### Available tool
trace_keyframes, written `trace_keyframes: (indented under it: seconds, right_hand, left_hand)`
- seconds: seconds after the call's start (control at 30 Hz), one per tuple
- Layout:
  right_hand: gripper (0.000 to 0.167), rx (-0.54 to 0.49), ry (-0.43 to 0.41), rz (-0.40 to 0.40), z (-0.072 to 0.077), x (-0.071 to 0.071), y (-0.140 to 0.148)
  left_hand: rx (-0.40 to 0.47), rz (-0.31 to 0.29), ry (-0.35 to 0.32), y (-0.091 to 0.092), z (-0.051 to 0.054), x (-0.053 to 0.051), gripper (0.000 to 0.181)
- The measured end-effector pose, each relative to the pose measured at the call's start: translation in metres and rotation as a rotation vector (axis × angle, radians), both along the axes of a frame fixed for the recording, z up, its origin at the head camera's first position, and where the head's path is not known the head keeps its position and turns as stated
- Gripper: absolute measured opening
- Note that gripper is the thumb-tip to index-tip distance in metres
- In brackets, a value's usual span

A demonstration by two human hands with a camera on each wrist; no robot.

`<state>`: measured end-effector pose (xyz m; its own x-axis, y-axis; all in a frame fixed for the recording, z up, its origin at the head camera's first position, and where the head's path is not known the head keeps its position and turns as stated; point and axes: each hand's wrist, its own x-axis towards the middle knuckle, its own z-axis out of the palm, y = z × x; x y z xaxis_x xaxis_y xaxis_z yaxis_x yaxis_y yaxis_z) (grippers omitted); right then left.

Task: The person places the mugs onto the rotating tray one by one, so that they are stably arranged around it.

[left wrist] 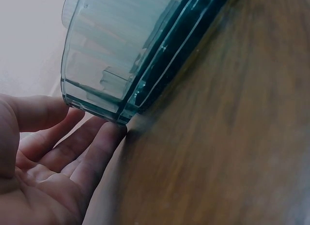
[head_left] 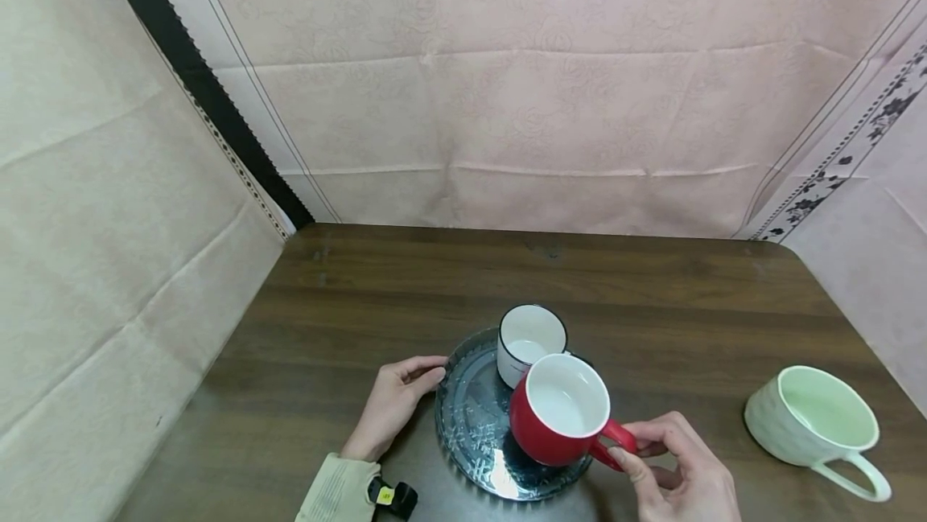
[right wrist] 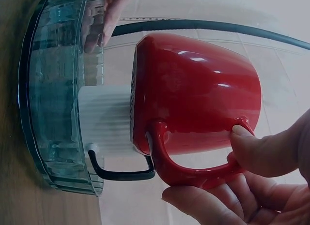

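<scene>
My right hand (head_left: 684,470) pinches the handle of a red mug (head_left: 546,429) with a white inside. The mug hangs upright above a round clear glass tray (head_left: 478,470) with a ribbed, raised wall; in the right wrist view its base is above the rim. A white mug (head_left: 512,369) with a dark rim and black handle (right wrist: 121,175) stands in the tray, partly hidden behind the red mug. At the tray's left side my left hand (head_left: 394,401) holds the edge, thumb at the rim and fingers (left wrist: 99,152) against the outer wall.
A pale green mug (head_left: 804,417) stands on the wooden table (head_left: 326,425) to the right of my right hand, its handle towards the near right. Pale cloth hangings (head_left: 507,120) rise behind the table and along both sides. A black band (head_left: 210,88) runs down the left corner.
</scene>
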<state>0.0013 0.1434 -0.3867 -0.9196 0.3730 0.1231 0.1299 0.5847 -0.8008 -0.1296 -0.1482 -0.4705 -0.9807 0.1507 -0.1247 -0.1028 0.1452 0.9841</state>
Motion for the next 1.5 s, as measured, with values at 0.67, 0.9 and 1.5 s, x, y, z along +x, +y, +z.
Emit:
trace_keyframes:
  seconds: [0.67,0.9,1.5]
  right_hand:
    - [0.026,-0.035,-0.059,0.053,0.0008,0.0001,-0.003]
    - [0.026,-0.044,-0.078,0.071,0.0016,-0.0007,-0.0033]
    - [0.026,-0.056,-0.093,0.084,0.0011,-0.0024,-0.0046]
  left_hand:
    - [-0.003,-0.005,-0.01,-0.0005,0.0005,0.0007,0.027]
    - [0.006,-0.008,-0.009,-0.0008,-0.0018,-0.0008,0.026]
    - [-0.004,-0.003,-0.008,-0.0008,-0.0017,-0.001,0.026]
